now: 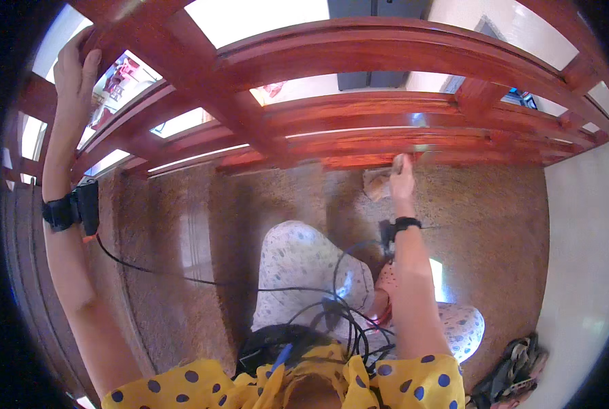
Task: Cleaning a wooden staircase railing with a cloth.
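My left hand (77,71) is raised at the upper left, with its fingers hooked over a post of the reddish-brown wooden railing (386,48). My right hand (402,179) is low, close to the railing's bottom rail (360,159), and blurred. Its fingers look drawn together. Just left of it a light tan piece of cloth or paper (375,185) shows against the brown stone floor. Whether my right hand holds that piece, I cannot tell.
Brown stone steps (161,230) go down to the left. A white wall (572,230) bounds the right side, with a dark footwear-like bundle (514,368) at its foot. Black cables (181,277) run from my wrist straps across my lap. Beyond the railing stands a dark cabinet (373,80).
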Available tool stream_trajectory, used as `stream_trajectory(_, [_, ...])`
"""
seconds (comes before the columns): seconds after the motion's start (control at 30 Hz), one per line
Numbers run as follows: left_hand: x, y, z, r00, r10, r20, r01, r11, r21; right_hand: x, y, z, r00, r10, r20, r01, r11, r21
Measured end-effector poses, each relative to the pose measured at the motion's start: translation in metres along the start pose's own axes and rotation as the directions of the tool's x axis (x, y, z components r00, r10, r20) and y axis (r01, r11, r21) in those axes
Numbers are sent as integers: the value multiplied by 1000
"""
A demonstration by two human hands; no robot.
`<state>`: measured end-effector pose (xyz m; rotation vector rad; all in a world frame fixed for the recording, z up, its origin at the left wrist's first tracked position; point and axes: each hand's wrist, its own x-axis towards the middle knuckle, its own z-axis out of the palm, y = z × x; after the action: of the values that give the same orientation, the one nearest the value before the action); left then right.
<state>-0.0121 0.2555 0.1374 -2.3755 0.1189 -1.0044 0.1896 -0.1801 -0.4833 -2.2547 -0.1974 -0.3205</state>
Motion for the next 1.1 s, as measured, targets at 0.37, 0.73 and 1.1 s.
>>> stream_trajectory(0.37, [-27,-41,16,994,-84,74,87,995,-50,38,-79,-85,636,695,336,-280,-197,939])
stream_trajectory(0.73, [-21,-38,39,1000,-13,-11,12,997,-79,60,41,-41,635,614,469,-336,-327,883])
stream_trajectory(1.1, [-36,-82,21,992,-101,82,110,986,-128,45,-89,-45,893,424,-149,-81,478,875])
